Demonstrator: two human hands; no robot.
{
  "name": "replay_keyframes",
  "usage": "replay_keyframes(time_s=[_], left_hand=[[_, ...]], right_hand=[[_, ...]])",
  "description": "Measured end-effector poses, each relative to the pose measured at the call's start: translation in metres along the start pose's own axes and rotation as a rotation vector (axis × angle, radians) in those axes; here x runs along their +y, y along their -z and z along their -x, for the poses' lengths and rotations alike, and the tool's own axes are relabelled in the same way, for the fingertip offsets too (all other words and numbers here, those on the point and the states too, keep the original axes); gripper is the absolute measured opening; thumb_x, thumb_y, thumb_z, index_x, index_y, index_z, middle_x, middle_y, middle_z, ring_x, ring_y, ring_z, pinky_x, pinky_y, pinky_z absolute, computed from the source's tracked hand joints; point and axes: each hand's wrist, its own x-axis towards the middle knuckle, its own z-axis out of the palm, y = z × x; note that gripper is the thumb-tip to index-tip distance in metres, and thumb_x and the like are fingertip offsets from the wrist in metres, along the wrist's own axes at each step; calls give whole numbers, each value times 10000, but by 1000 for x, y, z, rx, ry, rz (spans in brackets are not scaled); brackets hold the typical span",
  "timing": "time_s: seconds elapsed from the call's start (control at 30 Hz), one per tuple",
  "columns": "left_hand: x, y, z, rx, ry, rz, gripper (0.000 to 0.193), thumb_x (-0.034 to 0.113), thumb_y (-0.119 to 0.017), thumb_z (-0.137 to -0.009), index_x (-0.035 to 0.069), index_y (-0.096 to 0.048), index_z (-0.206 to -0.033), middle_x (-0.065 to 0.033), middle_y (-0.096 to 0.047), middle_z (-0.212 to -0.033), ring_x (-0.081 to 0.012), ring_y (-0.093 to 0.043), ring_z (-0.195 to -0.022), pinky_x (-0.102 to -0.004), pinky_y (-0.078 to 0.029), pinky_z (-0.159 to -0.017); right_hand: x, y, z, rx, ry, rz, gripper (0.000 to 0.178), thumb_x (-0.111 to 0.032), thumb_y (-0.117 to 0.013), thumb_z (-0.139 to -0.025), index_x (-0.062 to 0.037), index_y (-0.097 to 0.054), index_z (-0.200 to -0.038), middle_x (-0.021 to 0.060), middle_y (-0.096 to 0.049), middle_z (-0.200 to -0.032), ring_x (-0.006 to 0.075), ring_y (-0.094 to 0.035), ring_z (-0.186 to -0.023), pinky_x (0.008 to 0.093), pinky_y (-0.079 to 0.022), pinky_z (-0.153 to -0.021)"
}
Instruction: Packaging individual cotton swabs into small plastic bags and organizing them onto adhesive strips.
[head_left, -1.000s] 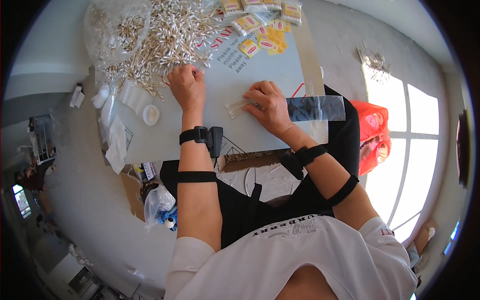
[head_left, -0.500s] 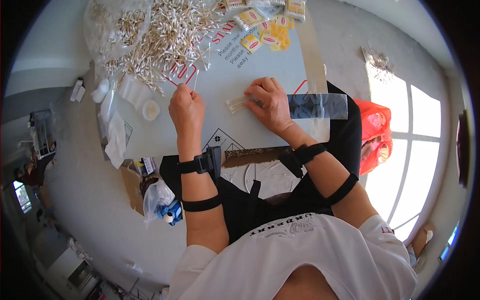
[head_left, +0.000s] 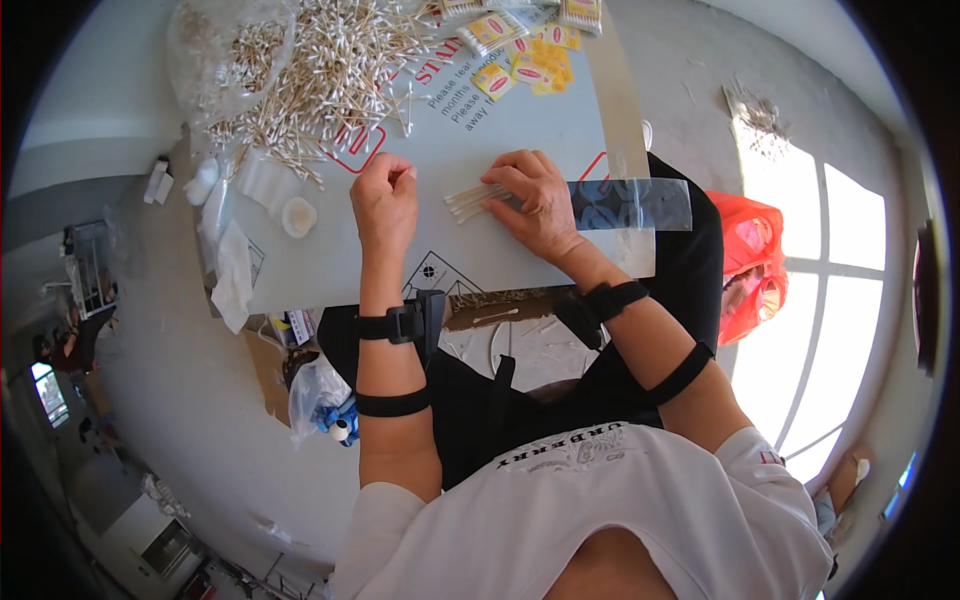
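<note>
Several cotton swabs point(head_left: 466, 204) fan out to the left from the fingertips of my right hand point(head_left: 537, 205), which pinches them just above the table. A clear plastic sleeve point(head_left: 630, 205) reaches out to the right from beside that hand and hangs past the table's edge; where it meets the hand is hidden. My left hand point(head_left: 384, 203) is closed, thumb against curled fingers, to the left of the swab bundle. Whatever its fingertips may hold does not show. Beyond it lies a big heap of loose cotton swabs point(head_left: 335, 75).
A clear bag point(head_left: 230, 60) of swabs lies at the far left. Yellow cards point(head_left: 540, 65) and filled swab packs point(head_left: 495, 32) sit at the back of the printed table point(head_left: 330, 275). A small white round dish point(head_left: 299, 217) stands left. Red bags point(head_left: 745, 265) are on the floor.
A swab that stood up from my left fingertips no longer shows. My left hand has shifted slightly right, toward the bundle. My right hand keeps its grip on the swabs.
</note>
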Motion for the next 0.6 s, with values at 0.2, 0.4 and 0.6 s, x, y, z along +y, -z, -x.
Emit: replay_keyframes(time_s=[0.2,0.4,0.6], left_hand=[[12,-32,-59,203,-218,-532,104,109,-707,-782,36,-637,-803,-117,-619,-822,-339,-623,-792,-438,-501,-687],[1,-29,-53,44,-271,-517,99,96,-716,-762,59,-630,-796,-110,-601,-842,-337,-610,-806,-448,-488,-688],[11,-28,0,-138,-243,-292,103,21,-700,-762,67,-645,-836,-93,-583,-861,-311,-601,-812,-416,-493,-698]], right_hand=[[-1,2,2,-45,1,21,298,-104,-742,-654,-102,-672,-943,54,-600,-1033,281,-553,-982,409,-438,-849],[-2,-1,3,-45,9,36,289,-101,-728,-639,-95,-657,-919,55,-592,-1031,272,-548,-970,397,-436,-848],[2,1,4,39,-19,-51,309,-27,-709,-645,-59,-641,-945,91,-586,-1047,308,-559,-951,396,-478,-833]])
